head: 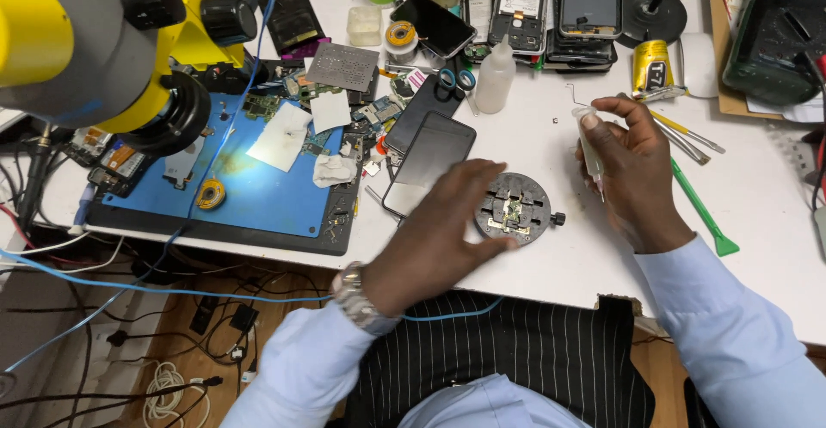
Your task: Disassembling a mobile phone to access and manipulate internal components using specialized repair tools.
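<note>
Two hands at a round circuit-board holder on a cluttered repair worktop.

The left hand (447, 221) lies flat, fingers released, resting on the left edge of the round board holder (514, 208) on the white worktop (551, 264). The right hand (637, 170) has its fingers clenched around a small syringe (590, 146), tip down, just right of the holder. A dark phone (428, 160) lies nearby.

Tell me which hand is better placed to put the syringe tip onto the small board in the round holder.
Right. The right hand holds the syringe, tip down, beside the round holder. The left hand rests empty at the holder's edge.
</note>
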